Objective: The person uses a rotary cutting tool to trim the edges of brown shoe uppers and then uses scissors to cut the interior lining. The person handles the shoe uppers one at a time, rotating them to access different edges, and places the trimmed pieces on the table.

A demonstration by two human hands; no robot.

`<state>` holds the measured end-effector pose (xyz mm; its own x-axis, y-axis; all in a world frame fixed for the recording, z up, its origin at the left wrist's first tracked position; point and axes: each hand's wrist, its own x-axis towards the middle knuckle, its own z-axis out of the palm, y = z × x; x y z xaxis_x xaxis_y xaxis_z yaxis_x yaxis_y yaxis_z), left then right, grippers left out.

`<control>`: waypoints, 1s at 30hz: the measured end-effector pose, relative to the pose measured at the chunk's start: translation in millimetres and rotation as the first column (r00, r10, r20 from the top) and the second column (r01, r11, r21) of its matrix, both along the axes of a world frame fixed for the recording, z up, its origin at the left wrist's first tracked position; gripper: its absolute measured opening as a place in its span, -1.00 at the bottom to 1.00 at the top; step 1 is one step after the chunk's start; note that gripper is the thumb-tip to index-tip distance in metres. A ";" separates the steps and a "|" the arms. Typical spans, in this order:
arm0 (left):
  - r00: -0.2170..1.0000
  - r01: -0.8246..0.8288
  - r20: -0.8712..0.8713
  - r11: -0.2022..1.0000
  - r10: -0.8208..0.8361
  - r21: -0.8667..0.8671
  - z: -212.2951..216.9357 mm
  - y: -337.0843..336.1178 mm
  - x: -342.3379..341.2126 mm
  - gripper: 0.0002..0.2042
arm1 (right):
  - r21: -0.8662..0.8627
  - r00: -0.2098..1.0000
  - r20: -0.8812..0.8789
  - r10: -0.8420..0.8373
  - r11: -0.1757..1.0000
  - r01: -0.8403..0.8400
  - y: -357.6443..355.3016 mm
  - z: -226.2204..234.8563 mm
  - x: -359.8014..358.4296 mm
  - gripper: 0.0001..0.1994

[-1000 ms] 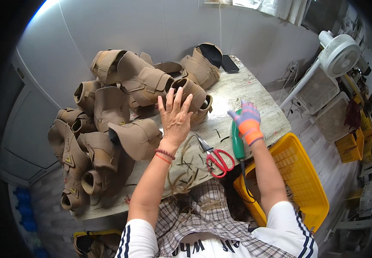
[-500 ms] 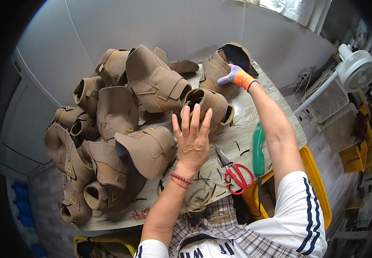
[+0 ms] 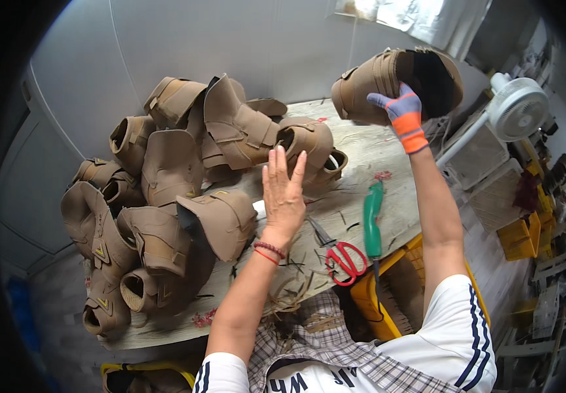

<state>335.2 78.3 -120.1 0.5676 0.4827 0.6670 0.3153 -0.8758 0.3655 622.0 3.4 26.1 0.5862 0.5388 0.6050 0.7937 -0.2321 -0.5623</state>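
- Two hands are reaching over a pale table (image 3: 369, 143); all clock directions here are counting from the bare left hand (image 3: 286, 196).
- The right hand (image 3: 401, 110), wearing a purple-and-orange glove, is clamping a padded tan piece (image 3: 365, 88) between thumb and fingers; this piece is showing its black lining and hanging at between one and two o'clock, by the table's far corner.
- The left hand is gripping nothing visible: its fingers are extending straight toward twelve, partly apart, just beside a hollow tan piece (image 3: 312, 139) at one o'clock; I cannot tell whether they are touching it.
- A red bead bracelet (image 3: 270, 248) is circling the left wrist.
- A heap of similar tan pieces (image 3: 171, 164) is spreading from eight round to twelve o'clock.
- Red-handled scissors (image 3: 339, 254) are lying between four and five, among dark scraps and thin strips (image 3: 287, 298).
- A green tool (image 3: 372, 219) is lying between three and four, its black cord (image 3: 377, 278) trailing toward a yellow basket (image 3: 366, 308).
- A white fan (image 3: 520, 109) is standing beyond the table, past two o'clock.
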 end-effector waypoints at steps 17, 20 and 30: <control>0.580 0.807 0.813 -0.170 0.048 -0.566 17.8 -109.3 -188.3 -0.65 | 0.363 0.542 -0.621 0.567 0.820 -0.442 -154.4 -68.5 -290.9 -0.74; 0.572 0.806 0.817 -0.231 0.072 -0.544 12.5 -117.1 -215.5 -0.64 | 0.421 0.453 -0.675 0.582 0.808 -0.411 -160.0 -65.2 -309.6 -0.78; 0.508 0.844 0.852 -0.272 0.126 -0.463 16.8 -145.2 -251.7 -0.54 | 0.397 0.744 -0.459 0.485 0.861 -0.317 -168.3 -71.0 -351.0 -0.85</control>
